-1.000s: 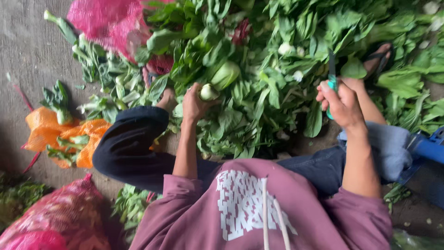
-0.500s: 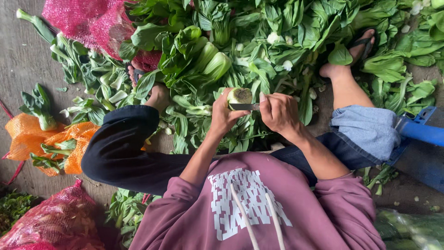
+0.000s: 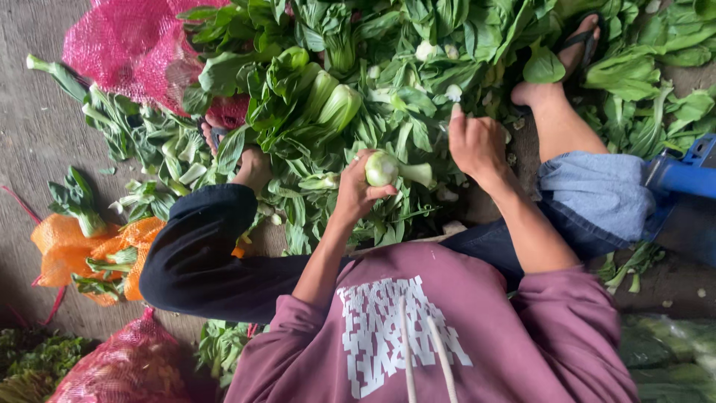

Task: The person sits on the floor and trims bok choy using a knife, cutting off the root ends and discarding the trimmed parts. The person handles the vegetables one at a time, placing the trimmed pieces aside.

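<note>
An orange net (image 3: pixel 63 250) is lying at 9 o'clock on the floor. The left hand (image 3: pixel 356 190) is gripping a bok choy (image 3: pixel 388 170), closed around its pale base, at centre. The right hand (image 3: pixel 477 145) is sitting just beside it at 3 o'clock; its grip state cannot be determined. Greens (image 3: pixel 418 60) are filling 12 o'clock.

Two hands are showing: left hand (image 3: pixel 356 188), right hand (image 3: pixel 476 143). Two bare feet are resting among the greens, one (image 3: pixel 252 166) and the other (image 3: pixel 538 91). Two pink mesh sacks are lying about, one above (image 3: pixel 127 52), one below (image 3: pixel 123 367). One orange mesh sack (image 3: pixel 67 250) is sitting left. One blue object (image 3: pixel 686 175) is showing right. The loose bok choy heads (image 3: pixel 335 104) are piling too thick to count.
</note>
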Motion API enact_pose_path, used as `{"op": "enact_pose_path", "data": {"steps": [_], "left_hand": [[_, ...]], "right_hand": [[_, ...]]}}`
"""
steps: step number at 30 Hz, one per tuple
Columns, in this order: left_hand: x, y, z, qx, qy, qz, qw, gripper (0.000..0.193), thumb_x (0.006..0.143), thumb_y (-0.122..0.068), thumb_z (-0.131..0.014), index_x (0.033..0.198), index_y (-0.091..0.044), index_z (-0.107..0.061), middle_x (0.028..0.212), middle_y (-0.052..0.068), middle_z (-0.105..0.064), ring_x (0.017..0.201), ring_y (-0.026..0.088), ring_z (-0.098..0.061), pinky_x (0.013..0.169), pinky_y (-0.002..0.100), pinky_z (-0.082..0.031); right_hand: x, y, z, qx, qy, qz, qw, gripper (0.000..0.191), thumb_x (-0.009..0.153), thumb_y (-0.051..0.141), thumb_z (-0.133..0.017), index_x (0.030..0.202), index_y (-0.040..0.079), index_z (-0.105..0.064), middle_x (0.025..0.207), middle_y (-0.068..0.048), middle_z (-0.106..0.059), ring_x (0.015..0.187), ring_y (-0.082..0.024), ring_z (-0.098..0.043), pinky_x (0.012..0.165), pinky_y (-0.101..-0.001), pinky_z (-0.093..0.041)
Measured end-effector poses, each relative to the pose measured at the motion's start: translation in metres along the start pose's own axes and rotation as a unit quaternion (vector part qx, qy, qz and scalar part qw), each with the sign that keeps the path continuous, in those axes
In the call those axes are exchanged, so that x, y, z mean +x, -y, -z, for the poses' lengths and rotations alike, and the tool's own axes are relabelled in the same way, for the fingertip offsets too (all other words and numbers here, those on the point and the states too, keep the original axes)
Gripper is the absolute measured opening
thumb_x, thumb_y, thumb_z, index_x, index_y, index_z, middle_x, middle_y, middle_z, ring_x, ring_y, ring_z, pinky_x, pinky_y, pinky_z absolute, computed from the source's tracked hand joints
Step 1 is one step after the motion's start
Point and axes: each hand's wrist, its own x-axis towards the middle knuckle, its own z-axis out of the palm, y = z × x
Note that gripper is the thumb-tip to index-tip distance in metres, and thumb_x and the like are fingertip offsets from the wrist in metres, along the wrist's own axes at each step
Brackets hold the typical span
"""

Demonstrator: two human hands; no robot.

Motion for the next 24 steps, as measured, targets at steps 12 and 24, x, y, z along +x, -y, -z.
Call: {"op": "enact_pose_path", "data": {"steps": [12, 24], "left_hand": [[0.023, 0.033, -0.019, 0.017, 0.1, 0.273, 0.957, 0.078, 0.106, -0.064, -0.017, 0.101, -0.004, -0.067, 0.092, 0.021, -0.072, 0.088, 0.033, -0.072, 0.082, 0.048, -0.058], [0.129, 0.129, 0.066, 0.411, -0.092, 0.277, 0.864, 0.078, 0.09, -0.056, -0.068, 0.136, 0.003, -0.044, 0.138, 0.034, -0.048, 0.101, 0.047, -0.062, 0.082, 0.053, -0.054]], "right_hand": [[-0.013, -0.009, 0.016, 0.553, 0.151, 0.007, 0.82, 0.065, 0.075, 0.03, -0.087, 0.129, 0.004, -0.062, 0.112, -0.005, -0.068, 0.102, -0.017, -0.067, 0.094, -0.0314, -0.057], [-0.016, -0.057, 0.047, 0.679, 0.015, -0.004, 0.734, 0.056, 0.085, 0.023, -0.085, 0.132, 0.007, -0.058, 0.116, -0.011, -0.063, 0.11, -0.02, -0.062, 0.104, -0.034, -0.053]]}}
